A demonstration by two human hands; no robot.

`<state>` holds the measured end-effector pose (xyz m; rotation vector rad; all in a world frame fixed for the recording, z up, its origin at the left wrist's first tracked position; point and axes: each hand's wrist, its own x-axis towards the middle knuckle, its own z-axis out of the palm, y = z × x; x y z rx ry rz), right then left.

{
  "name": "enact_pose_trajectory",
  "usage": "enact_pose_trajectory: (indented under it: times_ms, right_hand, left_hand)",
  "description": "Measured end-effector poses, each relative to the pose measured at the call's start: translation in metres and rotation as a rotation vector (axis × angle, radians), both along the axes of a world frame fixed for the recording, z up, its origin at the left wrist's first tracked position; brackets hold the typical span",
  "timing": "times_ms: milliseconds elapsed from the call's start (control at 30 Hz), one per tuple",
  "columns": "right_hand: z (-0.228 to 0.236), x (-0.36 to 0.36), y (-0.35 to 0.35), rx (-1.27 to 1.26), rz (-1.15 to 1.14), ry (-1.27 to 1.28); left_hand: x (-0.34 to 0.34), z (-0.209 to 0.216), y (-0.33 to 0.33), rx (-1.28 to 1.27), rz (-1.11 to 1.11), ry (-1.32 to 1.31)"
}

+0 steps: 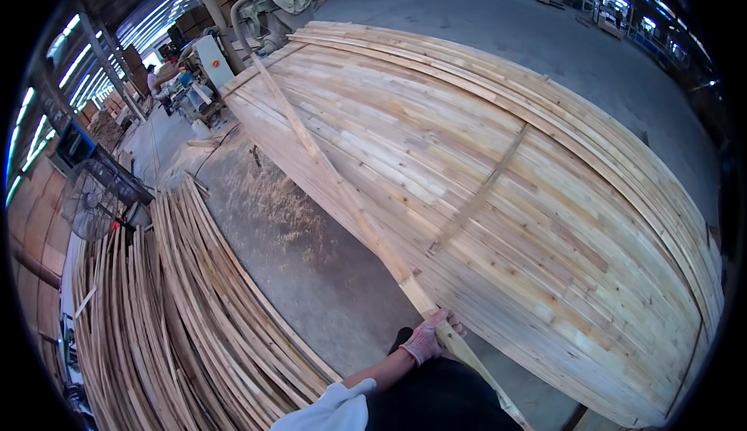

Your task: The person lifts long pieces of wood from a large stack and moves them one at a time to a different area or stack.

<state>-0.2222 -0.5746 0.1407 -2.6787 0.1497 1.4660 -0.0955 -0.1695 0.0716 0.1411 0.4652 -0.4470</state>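
Fingers (457, 326) of the gloved left hand (426, 341) wrap a long wood strip (373, 236), probably light but bendy, so I'd grab nearer mid-length

I am finding no readable text, label, number or sign. On the pale machine cabinet (210, 48) with its orange-red spot (215, 64), and on the dark blue-edged panel (75, 146), any markings are staying too small for me.
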Motion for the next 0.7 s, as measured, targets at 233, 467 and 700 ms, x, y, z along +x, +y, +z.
enact_pose_trajectory:
  times_ms: [233, 467, 700]
  right_hand:
    - [-0.022, -0.064, -0.152, -0.099, 0.103, 0.259]
    - [-0.080, -0.094, -0.243, 0.043, -0.069, 0.135]
    - [-0.077, -0.021, -0.167, -0.026, -0.043, -0.103]
  left_hand:
    - [-0.035, 0.000, -0.046, 0.082, 0.076, 0.037]
    - [-0.042, -0.012, -0.049, -0.038, 0.237, -0.143]
    - [-0.013, -0.045, -0.020, 0.566, 0.340, 0.293]
